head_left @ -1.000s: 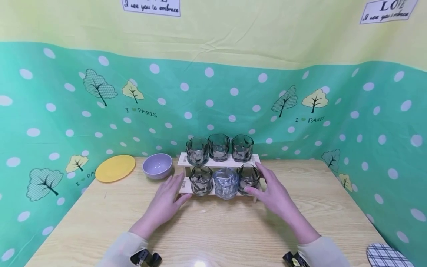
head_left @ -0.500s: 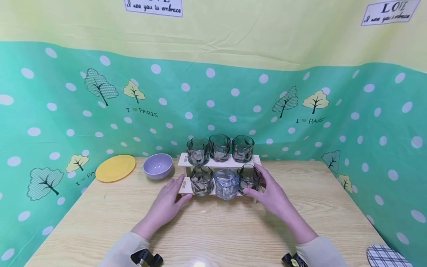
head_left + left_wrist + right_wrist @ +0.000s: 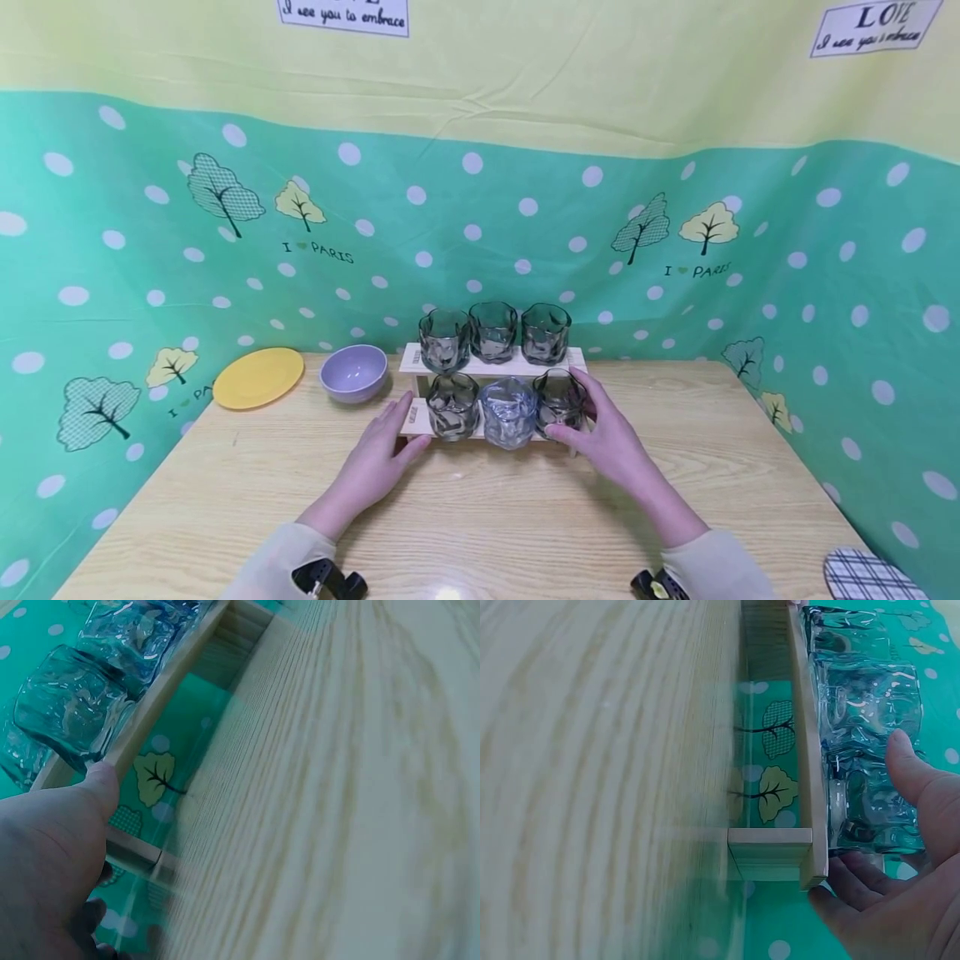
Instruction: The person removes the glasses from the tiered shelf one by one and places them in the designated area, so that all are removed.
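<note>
A two-tier wooden rack (image 3: pixel 408 358) stands at the back middle of the wooden table (image 3: pixel 487 517). Three smoky glasses (image 3: pixel 492 331) sit on its upper shelf. The lower shelf holds a clear glass (image 3: pixel 508 412) between two smoky ones. My left hand (image 3: pixel 386 437) holds the rack's left end; in the left wrist view its thumb (image 3: pixel 101 784) presses the shelf's front edge (image 3: pixel 172 682). My right hand (image 3: pixel 596 421) holds the right end. In the right wrist view its thumb lies on the end glass (image 3: pixel 862 712) and its fingers (image 3: pixel 855 892) curl round the rack's end (image 3: pixel 810 750).
A yellow plate (image 3: pixel 258 377) and a lilac bowl (image 3: pixel 354 372) lie left of the rack near the back edge. A checked pad (image 3: pixel 870 575) sits at the table's front right corner. Green dotted cloth (image 3: pixel 112 292) walls in the back and both sides.
My right hand has drawn in to the left against the rack's right end and the end glass. The left hand has barely shifted. The rack stays in place.
</note>
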### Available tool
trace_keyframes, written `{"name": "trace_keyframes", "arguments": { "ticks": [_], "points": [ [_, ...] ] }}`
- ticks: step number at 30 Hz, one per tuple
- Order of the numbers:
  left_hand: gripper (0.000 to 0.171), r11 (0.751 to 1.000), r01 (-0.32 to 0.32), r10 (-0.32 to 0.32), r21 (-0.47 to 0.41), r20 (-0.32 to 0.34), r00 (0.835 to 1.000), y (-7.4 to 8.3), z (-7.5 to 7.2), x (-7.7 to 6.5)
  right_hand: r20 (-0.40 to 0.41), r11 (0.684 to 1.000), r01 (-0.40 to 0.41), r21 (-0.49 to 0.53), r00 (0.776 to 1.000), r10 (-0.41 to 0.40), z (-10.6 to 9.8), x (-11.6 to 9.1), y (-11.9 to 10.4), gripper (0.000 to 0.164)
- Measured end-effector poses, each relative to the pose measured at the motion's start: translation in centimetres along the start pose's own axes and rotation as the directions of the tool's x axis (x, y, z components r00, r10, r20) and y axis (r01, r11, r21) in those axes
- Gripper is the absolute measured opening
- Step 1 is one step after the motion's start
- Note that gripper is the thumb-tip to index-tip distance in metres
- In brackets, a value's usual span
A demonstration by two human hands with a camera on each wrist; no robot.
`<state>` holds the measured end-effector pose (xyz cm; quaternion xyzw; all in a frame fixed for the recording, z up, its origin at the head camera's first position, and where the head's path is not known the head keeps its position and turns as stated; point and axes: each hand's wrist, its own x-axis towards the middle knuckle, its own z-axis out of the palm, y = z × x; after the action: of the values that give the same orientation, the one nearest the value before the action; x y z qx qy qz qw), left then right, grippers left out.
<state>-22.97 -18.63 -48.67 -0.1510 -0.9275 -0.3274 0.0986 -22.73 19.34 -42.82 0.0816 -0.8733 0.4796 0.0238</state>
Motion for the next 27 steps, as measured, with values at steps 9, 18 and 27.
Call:
{"name": "trace_keyframes", "arguments": {
  "ticks": [9,18,27],
  "points": [
    [0.083,1.0,0.004,-0.004,-0.009,-0.006,1.0,-0.08,0.15,-0.04,-0.019,1.0,-0.012,-0.011,1.0,0.011,0.44,0.1,0.18,0.107],
    [0.083,1.0,0.004,-0.004,-0.012,-0.008,1.0,-0.05,0.15,-0.14,-0.029,1.0,-0.014,0.011,0.999,0.014,0.45,0.17,0.27,0.108],
    [0.082,1.0,0.016,-0.016,-0.017,-0.002,1.0,-0.16,0.19,-0.12,-0.027,1.0,-0.007,0.021,1.0,0.008,0.61,0.18,0.34,0.107]
  ]
}}
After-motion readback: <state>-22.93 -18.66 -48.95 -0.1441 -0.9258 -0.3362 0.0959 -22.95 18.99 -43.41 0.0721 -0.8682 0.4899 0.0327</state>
